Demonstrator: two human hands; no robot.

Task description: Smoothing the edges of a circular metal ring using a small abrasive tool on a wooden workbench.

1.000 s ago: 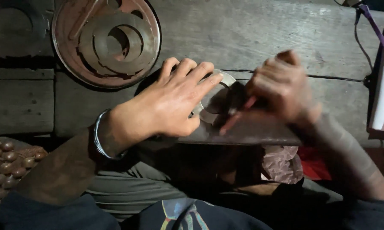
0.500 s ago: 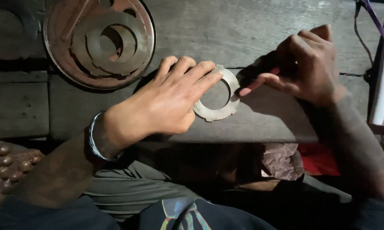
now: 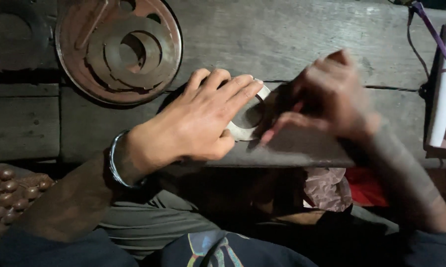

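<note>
Since half a second ago the right hand (image 3: 331, 101) has swung back in toward the metal ring (image 3: 247, 118), blurred with motion, while the left hand (image 3: 200, 121) stays pressed where it was. Far out to the left of the grip, at the picture's edge, lies a cluster of brown rounded nuts or seeds (image 3: 7, 190), too many and too dim to count. Up and to the left of the grip sits one round rusty tray (image 3: 77, 74) holding flat metal rings (image 3: 129, 49); at least two overlap there, though the exact number is hard to tell. One metal bracelet (image 3: 115, 160) circles the left wrist. The left hand lies flat, fingers spread and released rather than clenched, palm down over the left half of the single pale ring, apparently to pin it against the wooden desk (image 3: 302, 34) so it cannot slide. That ring lies flat near the desk's front edge, its hole showing just past the left fingertips. Immediately right of it, the right hand's grip looks pinched on a slim reddish tool (image 3: 282, 126) whose tip points at the ring's rim; blur makes the hold uncertain. Farther right, one purple cord (image 3: 438, 42) crosses a pale board (image 3: 445, 99).
</note>
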